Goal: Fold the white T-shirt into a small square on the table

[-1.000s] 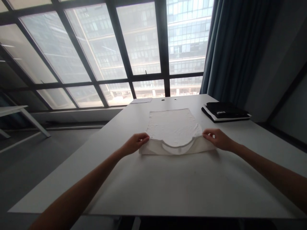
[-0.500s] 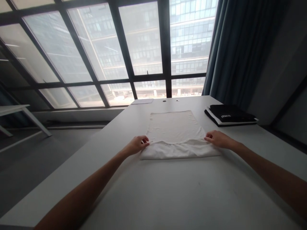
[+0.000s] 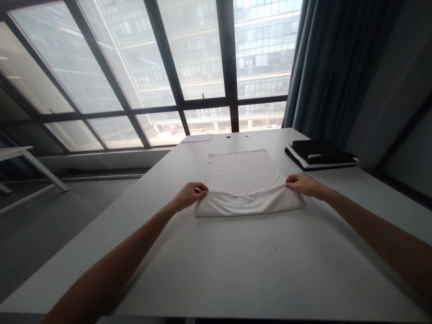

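Pinching the cloth point(image 3: 239, 168) by both ends of its turned-over flap point(image 3: 249, 205), with left hand point(image 3: 187, 196) and right hand point(image 3: 306, 185), around the middle of the table point(image 3: 219, 265). For an even fold, best to draw the slack edge between the grips taut, lay it down level and smooth the creases outward. No container in view, just folded clothes point(image 3: 324, 153) to the right.

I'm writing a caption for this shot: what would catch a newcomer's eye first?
The bright window fills much of the upper view and likely draws the eye first. Next, the left hand and right hand pinch the white cloth on the table at opposite sides. A mostly black folded pile sits farther back, to the right.
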A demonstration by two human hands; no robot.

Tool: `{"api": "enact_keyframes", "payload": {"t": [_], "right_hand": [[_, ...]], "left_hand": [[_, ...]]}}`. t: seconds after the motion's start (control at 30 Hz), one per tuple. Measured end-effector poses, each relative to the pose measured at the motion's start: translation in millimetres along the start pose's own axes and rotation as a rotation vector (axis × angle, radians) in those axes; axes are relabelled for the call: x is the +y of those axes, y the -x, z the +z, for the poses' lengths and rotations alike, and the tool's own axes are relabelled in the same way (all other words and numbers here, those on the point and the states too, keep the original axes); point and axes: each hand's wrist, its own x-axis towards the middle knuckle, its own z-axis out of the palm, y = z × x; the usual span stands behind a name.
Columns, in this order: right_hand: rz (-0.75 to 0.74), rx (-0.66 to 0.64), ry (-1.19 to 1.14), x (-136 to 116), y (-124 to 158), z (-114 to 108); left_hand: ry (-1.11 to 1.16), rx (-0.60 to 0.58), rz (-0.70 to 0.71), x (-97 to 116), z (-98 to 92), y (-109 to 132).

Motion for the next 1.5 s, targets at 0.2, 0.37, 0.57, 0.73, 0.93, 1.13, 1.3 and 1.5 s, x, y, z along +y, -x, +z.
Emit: {"api": "enact_keyframes", "payload": {"t": [0.2, 0.37, 0.57, 0.73, 0.93, 1.13, 1.3, 1.5], "right_hand": [[-0.085, 0.206, -0.008, -16.4, -39.7, -13.1], [-0.058, 0.274, 0.058, -8.9, -91.0, -5.1], [0.061, 0.188, 0.063, 12.6, -116.6, 27.8], [-0.017, 0.194, 0.006, 23.6, -124.7, 22.1], [0.054, 0.163, 0.105, 24.6, -126.8, 22.2], [0.032, 0.28, 0.3, 0.4, -117.8, 35.0], [-0.101, 0.251, 0.454, -44.6, -92.4, 85.3], [-0.129, -0.021, 0.514, -59.4, -74.6, 135.1]], "left_hand": [[0.065, 0.138, 0.06, 14.1, -23.1, -33.3], [0.054, 0.206, 0.026, -9.8, -16.6, -80.5], [0.044, 0.135, -0.041, -42.2, 5.2, -104.7], [0.046, 0.153, -0.002, -50.2, -0.1, -108.4], [-0.034, 0.195, -0.005, -55.8, 1.0, -109.0], [-0.249, 0.227, 0.163, -26.5, 17.9, -96.9], [-0.497, 0.063, 0.307, 21.1, 74.2, -91.4], [-0.611, -0.077, 0.183, 25.3, 123.0, -92.1]]}}
